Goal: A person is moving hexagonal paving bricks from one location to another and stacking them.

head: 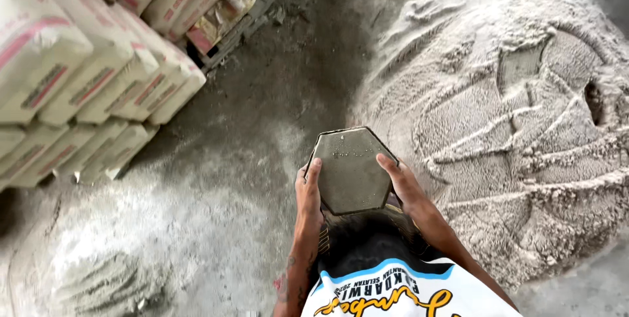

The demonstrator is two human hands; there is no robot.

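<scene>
A hexagonal mould (350, 167) filled level with wet grey concrete is held in front of me over the floor. My left hand (308, 192) grips its left edge, thumb lying on the rim. My right hand (403, 185) grips the right edge the same way. The mould has a dark rim and small bubbles on the wet surface. A large flattened heap of grey cement mix (517, 127) lies just to the right of the mould, scored with shovel marks and a hollow near its top.
Stacked cement sacks (85, 61) on a pallet fill the upper left. The concrete floor (249, 120) between sacks and heap is dusty and dark. A smaller patch of dry mix (98, 278) lies at the lower left.
</scene>
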